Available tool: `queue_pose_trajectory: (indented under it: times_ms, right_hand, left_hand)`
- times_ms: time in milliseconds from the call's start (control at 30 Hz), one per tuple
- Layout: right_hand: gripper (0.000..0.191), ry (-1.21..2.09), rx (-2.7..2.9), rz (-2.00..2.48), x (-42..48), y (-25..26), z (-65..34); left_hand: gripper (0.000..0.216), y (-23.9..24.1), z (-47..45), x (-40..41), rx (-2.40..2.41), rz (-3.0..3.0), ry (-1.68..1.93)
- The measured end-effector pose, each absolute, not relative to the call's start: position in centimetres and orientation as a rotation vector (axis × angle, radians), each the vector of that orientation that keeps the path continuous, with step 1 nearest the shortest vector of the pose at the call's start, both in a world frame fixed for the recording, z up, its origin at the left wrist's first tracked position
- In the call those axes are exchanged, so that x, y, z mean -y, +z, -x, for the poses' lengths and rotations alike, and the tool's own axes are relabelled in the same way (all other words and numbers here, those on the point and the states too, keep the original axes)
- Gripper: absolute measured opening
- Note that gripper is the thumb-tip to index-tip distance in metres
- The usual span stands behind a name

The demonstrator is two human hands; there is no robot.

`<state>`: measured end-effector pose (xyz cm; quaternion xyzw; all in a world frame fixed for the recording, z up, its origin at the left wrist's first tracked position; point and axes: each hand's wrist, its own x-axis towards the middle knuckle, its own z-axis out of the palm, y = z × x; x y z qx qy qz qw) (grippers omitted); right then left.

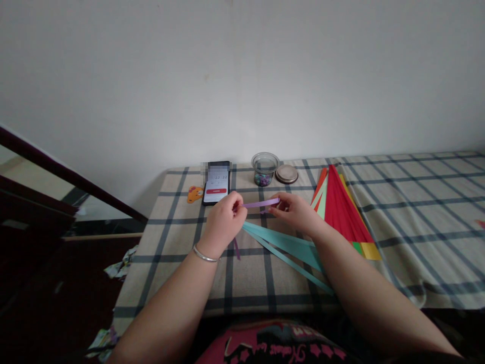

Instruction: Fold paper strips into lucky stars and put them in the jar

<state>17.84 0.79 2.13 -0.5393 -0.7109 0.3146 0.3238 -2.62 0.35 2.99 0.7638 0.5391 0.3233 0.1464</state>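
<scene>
Fingers of left hand (223, 216) and right hand (297, 212) pinch a purple strip (261, 203) taut above checked cloth (170, 237); folding seems underway, needing steady tension.

A plaid-covered table (417, 202) carries a phone (216, 183), an open jar (264, 169), its lid (286, 174) and coloured paper strips (341, 207).

On the phone (216, 183) screen, small grey digits, seemingly 22 and 22, set side by side above a red button with white wording too small to read; top of the screen blurred out. On the dark shirt (273, 346) at the bottom edge, pink cursive lettering, not legible
</scene>
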Motion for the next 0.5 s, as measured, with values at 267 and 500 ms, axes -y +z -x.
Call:
queue_pose_trajectory:
  times_ms: [267,500]
  right_hand:
    - [0.027,1.005,1.663,1.317,-0.91,1.81,-17.75]
    - [0.02,1.027,1.54,1.279,-1.17,1.46,-17.6]
  left_hand:
    - [0.008,3.14,2.81,-0.5,-1.655,-2.172,0.863]
    - [0.008,3.22,2.88,-0.56,-1.763,-2.271,0.731]
